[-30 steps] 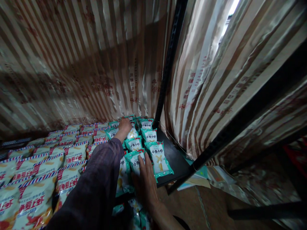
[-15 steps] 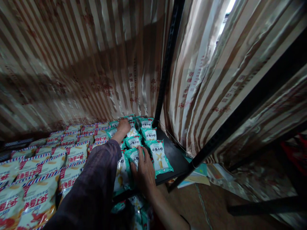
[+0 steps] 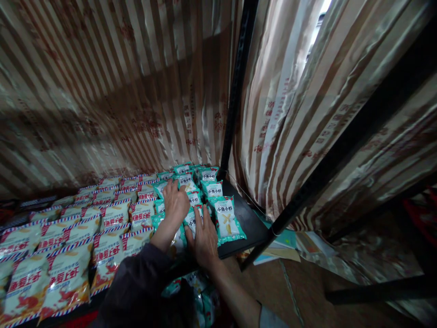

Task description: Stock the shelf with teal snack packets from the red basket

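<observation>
A person's two hands work close together over rows of teal snack bags on a black shelf. The left grip, at the end of a dark sleeve, lies over the bags with its fingers bent down onto them; whether it is clamped on one cannot be told. The right grip, just beside it and nearer the camera, rests on a teal bag, its thumb apart from its outstretched fingers. Another teal bag leans just right of the right grip, its printed front showing; more stand beyond both grips. To the left of the left grip, white bags with red lettering fill the shelf in rows. Beyond the grips rise a black post and a striped curtain. Below and right of the right grip, papers lie on the brown floor.
</observation>
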